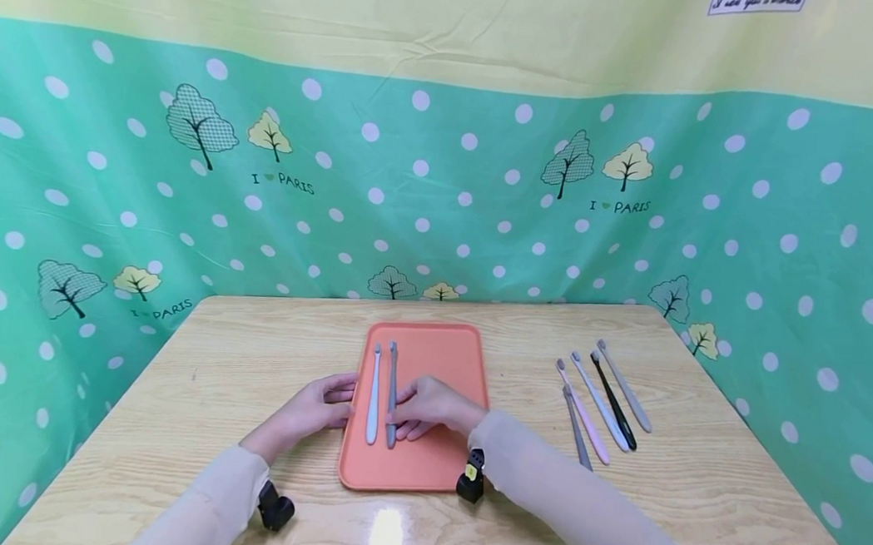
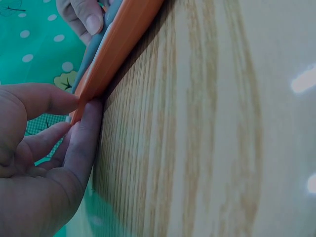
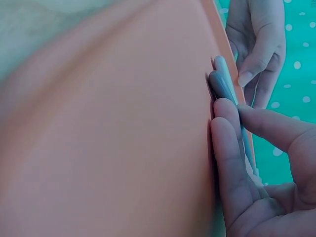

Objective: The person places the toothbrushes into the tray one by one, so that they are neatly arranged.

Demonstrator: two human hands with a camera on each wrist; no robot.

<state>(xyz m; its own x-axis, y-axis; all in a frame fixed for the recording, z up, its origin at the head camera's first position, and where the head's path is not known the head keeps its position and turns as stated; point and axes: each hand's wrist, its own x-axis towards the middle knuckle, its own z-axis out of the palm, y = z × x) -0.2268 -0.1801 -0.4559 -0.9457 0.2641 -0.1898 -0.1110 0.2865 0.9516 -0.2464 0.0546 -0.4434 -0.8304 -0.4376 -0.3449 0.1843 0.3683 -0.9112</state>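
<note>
The gray brush (image 1: 393,374) is pinched by the right hand (image 1: 428,404), its lower handle clamped between thumb and fingertips. The brush is laid lengthwise on the tray (image 1: 442,352), with its head pointed away beyond the hand and the handle end left showing just on the near side of the grip. Just left of the same fingers, the blue brush (image 1: 374,394) is seen lying on the tray, nearly parallel to the gray one and apart from it, its head also directed away.

Farther left, the tray's rim is held by the left hand (image 1: 319,403), the edge nipped between thumb and fingers. The tray itself is spread beneath the right hand and supported by the table (image 1: 267,337).

To the right of the right hand, beyond the tray, five more brushes are set out on the table in a slanting group. Outward from the hand, they are ordered as the dark gray brush (image 1: 579,427), partly covered at its near end by the right sleeve (image 1: 544,479), the pink brush (image 1: 584,413), the pale blue brush (image 1: 601,405), the black brush (image 1: 614,403) and the light gray brush (image 1: 626,388). Beyond both hands, the table is backed by a dotted green cloth (image 1: 441,198).
</note>
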